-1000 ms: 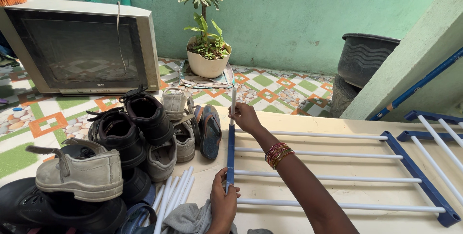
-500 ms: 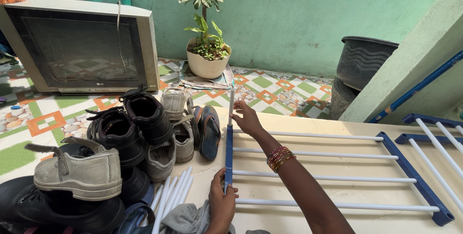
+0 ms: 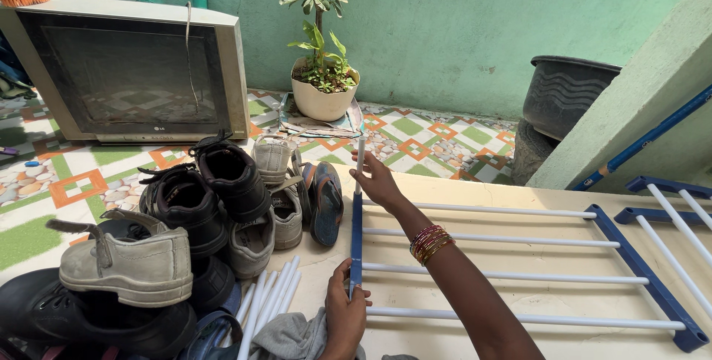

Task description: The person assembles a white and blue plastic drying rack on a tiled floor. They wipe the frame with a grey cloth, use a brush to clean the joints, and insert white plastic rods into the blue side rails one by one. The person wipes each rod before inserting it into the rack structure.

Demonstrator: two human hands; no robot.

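Both hands hold the blue end bar of a rack lying flat on a cream ledge.

The left hand point(image 3: 347, 308) is closed around the near end of the blue bar point(image 3: 356, 245); the right hand point(image 3: 377, 180), bangles on its wrist, pinches the bar's far end, where a short white rod point(image 3: 360, 154) stands up. Four white rails point(image 3: 504, 243) run from this bar across the ledge point(image 3: 475, 191) to a second blue bar point(image 3: 644, 271). Just left lie loose white rods point(image 3: 268, 297), a grey cloth point(image 3: 289, 336) and a pile of shoes point(image 3: 193, 219); beyond sit a television point(image 3: 126, 71) and a potted plant point(image 3: 323, 86).
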